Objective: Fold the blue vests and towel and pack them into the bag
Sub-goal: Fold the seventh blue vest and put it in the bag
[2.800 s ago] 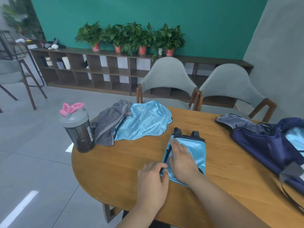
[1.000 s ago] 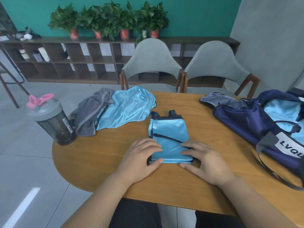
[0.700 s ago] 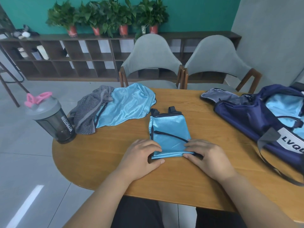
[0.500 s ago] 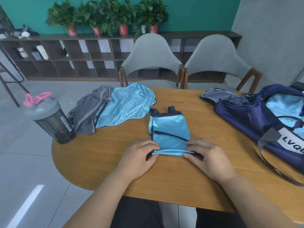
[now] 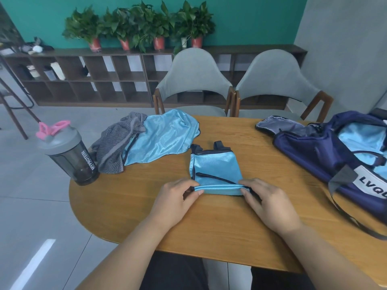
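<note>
the folded vest (image 5: 215, 170) lies flat on the table (image 5: 209, 222), straight ahead of the person, its dark straps pointing away. both hands have its near hem: the left hand (image 5: 178, 198) pinches the left corner between thumb and fingers, the right hand (image 5: 270, 203) pinches the right corner the same way, and the hem is rolled up just off the wood

the cloth looks thin, shiny and very light, so it probably slides on itself and on the table and holds no crease unless pressed. it is limp, with no stiffness to carry a fold, so the two corners are the sensible hold: lifted together, the hem stays straight as it goes over toward the straps. a one-handed or middle grip would likely let the layers slip and fan out

a second vest (image 5: 161, 137) lies loose further back on the left, touching the grey towel (image 5: 117, 147), which looks thicker and less slippery. the bag (image 5: 326, 149) sits open at the right, well apart from the hands, with blue cloth showing inside
</note>
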The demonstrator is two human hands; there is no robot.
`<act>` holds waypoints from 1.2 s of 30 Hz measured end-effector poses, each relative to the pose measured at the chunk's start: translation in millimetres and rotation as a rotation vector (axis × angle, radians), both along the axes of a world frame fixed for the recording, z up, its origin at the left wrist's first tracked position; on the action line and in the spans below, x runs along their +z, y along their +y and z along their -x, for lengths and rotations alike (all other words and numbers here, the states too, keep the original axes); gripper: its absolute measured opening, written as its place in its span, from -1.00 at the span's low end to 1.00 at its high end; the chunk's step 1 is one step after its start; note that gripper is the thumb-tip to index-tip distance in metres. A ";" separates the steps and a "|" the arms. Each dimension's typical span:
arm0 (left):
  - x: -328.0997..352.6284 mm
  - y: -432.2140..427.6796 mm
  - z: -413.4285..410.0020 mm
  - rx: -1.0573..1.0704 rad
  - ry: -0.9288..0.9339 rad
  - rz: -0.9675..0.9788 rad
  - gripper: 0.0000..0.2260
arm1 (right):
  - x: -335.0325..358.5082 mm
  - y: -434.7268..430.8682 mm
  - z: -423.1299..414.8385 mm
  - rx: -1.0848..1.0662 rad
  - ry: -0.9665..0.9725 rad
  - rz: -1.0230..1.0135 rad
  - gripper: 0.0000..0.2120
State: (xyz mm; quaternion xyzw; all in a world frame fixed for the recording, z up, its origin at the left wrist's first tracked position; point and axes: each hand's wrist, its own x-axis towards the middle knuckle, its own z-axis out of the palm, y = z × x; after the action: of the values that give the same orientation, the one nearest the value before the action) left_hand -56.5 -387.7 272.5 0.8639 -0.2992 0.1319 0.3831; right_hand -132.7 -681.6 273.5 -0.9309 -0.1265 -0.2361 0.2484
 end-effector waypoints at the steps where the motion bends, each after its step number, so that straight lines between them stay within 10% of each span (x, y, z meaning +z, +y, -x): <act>1: 0.8 0.0 1.2 0.000 0.017 0.023 -0.70 | 2.0 0.5 0.6 -0.008 0.003 -0.010 -0.75; 16: 41.1 -50.0 -47.7 0.265 0.327 0.153 -0.91 | 45.0 13.5 -88.1 -0.318 0.332 -0.294 -0.83; 30: 22.3 -35.1 -34.8 0.254 0.324 -0.053 -0.86 | -4.0 19.3 -76.7 -0.314 0.156 -0.107 -0.86; 36: 34.9 -50.0 -37.6 0.369 0.256 -0.229 -0.88 | 10.5 19.2 -93.8 -0.355 0.414 0.120 -0.76</act>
State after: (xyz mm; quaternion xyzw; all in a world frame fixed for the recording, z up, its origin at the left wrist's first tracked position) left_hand -18.9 -437.8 307.4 0.9513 -0.0987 0.0545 0.2868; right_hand -38.9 -662.4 284.0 -0.9799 0.0781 -0.0729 0.1684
